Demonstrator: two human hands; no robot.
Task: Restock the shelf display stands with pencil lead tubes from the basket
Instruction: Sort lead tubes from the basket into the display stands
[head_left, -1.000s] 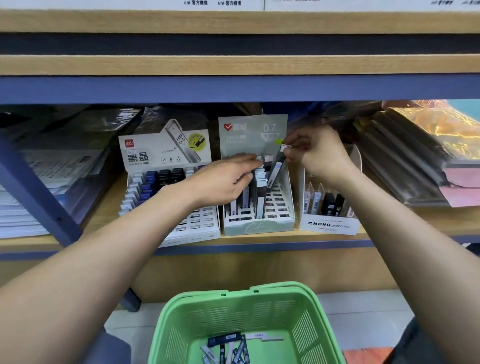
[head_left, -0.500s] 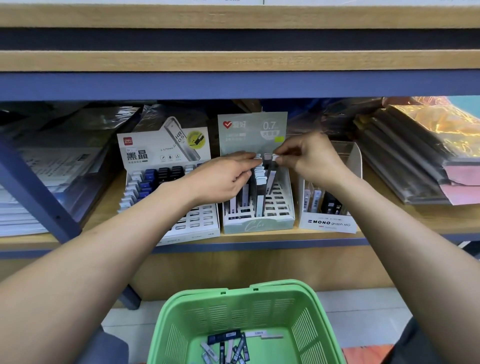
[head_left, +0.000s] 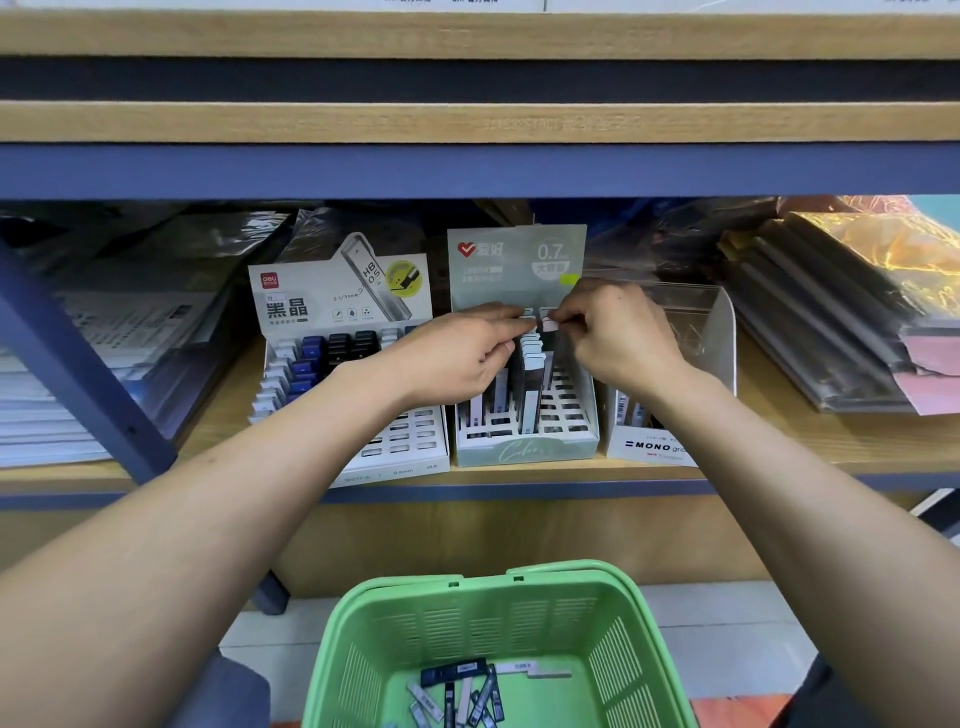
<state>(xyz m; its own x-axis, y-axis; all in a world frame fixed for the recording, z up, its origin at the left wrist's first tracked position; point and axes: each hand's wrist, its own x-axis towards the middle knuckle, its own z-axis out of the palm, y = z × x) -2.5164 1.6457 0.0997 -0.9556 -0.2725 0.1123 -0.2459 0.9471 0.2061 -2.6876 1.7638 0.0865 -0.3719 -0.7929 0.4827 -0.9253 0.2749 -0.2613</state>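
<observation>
A slim pencil lead tube with a white cap (head_left: 549, 326) stands at the far end of the middle row in the pale green cardboard display stand (head_left: 524, 447) on the wooden shelf (head_left: 779, 441). The right hand (head_left: 618, 338) has its thumb and forefinger pinched together on the tube's cap, its grip clamped on it. The left hand (head_left: 457, 358) lies just left of it, fingertips touching the caps of the neighbouring tubes; whether that grip holds anything cannot be told. Left of this stand sits a white stand with blue and black tubes (head_left: 353, 395); to the right, a white MONO box (head_left: 654, 441). Nearer, below the shelf, a green plastic basket (head_left: 467, 623) holds more loose tubes (head_left: 462, 691).
</observation>
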